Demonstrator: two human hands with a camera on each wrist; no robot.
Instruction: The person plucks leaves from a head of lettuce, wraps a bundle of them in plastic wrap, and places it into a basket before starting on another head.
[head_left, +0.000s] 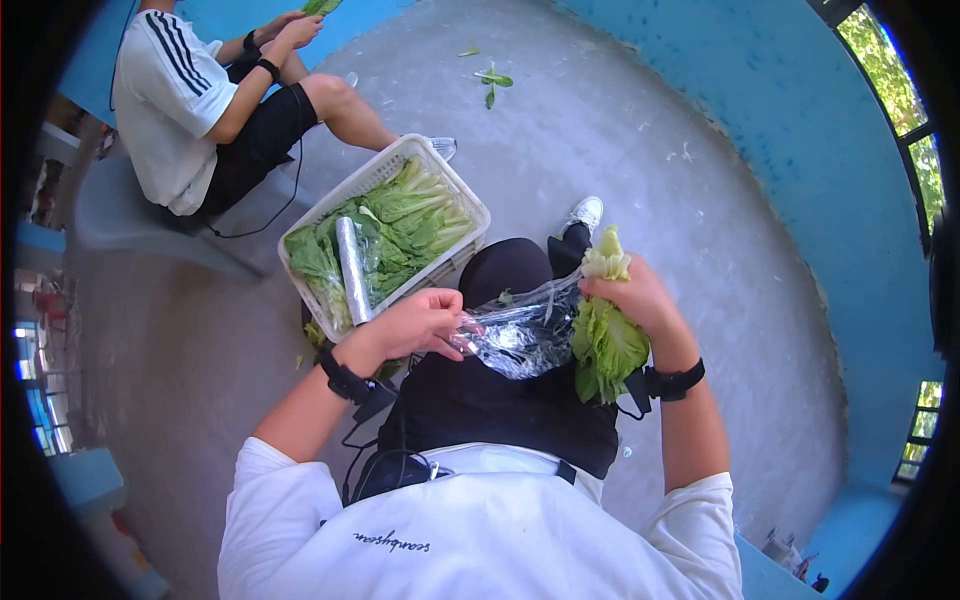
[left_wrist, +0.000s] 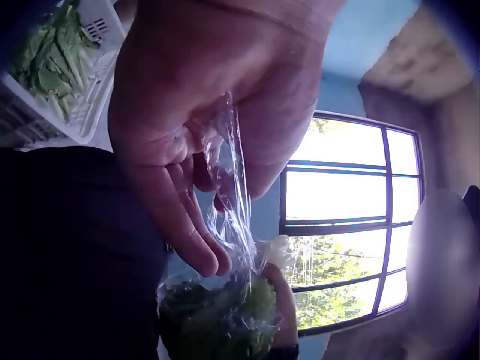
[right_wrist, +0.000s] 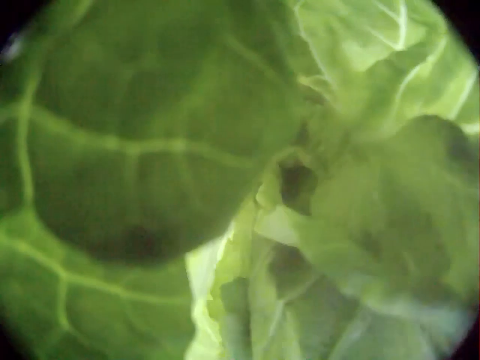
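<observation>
Over the lap, the left hand (head_left: 415, 325) pinches one end of a crumpled sheet of clear plastic film (head_left: 525, 330). This film stretches across to a green leafy lettuce (head_left: 608, 352), which the right hand (head_left: 640, 292) grips near its pale end, leaves hanging down. In the left wrist view, the film (left_wrist: 237, 176) runs from between the left hand's thumb and fingers down toward the lettuce (left_wrist: 217, 319). Lettuce leaves (right_wrist: 142, 172) fill the right wrist view and hide the right hand there.
A white plastic crate (head_left: 484, 222) of leafy greens (head_left: 410, 215) stands ahead to the left, with a roll of film (head_left: 353, 270) lying on top. Beyond it another person (head_left: 185, 110) sits on a grey chair (head_left: 130, 220), holding a leaf. Loose leaves (head_left: 492, 80) lie on the floor.
</observation>
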